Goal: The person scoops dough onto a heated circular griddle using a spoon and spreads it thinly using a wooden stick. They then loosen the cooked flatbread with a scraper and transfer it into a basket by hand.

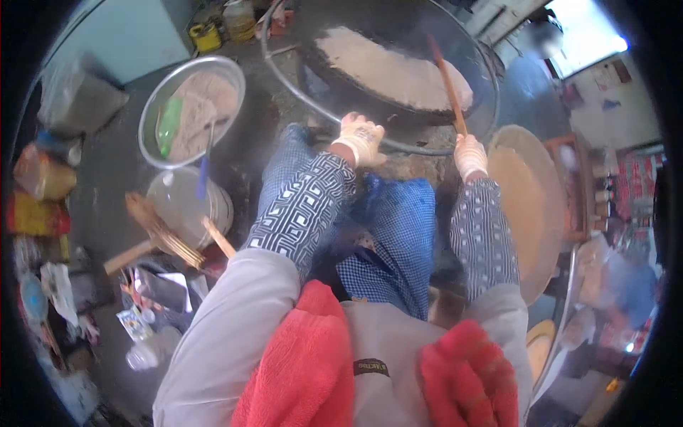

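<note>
My right hand (470,158), in a pale glove, is closed around the handle of a long, thin wooden spatula (447,82). The spatula reaches across a large round dark griddle (398,18), over the right part of a pale, crescent-shaped layer of batter (388,67). At the near side of the griddle my left hand (361,140), also gloved, lies with curled fingers over the metal ring (302,95) that surrounds it. Right of my right hand leans a large, round, tan, flat disc (523,206), whose kind I cannot make out.
On the left a metal basin (148,132) holds pinkish batter, a green object and a ladle with a purple handle (204,171). Below are a white bucket (217,203) and a wooden-handled brush (167,231). A yellow container (205,37) stands behind. A person (530,82) is at upper right.
</note>
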